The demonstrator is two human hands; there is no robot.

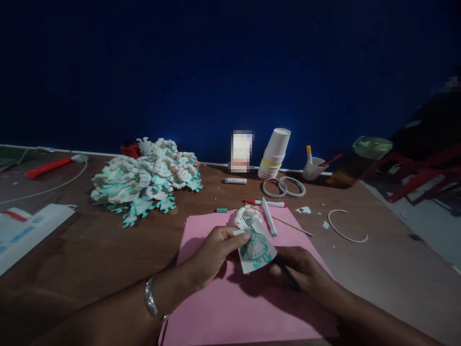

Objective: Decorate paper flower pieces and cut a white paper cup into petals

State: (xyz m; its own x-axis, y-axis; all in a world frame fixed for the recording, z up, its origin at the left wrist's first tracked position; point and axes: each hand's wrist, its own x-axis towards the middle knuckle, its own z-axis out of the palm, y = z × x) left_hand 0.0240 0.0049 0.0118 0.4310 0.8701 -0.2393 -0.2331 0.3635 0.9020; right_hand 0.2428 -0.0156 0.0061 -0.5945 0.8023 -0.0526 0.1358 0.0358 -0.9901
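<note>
Head view: white paper piece with green-inked figure sits above pink paper sheets. Left hand grip pinches its left edge, presumably steadying it. Right hand grip wraps dark-handled metal scissors, blade tips showing near the paper's top. Pink sheets probably shield the brown wooden surface. White marker lies just beyond, likely for reach.
</note>
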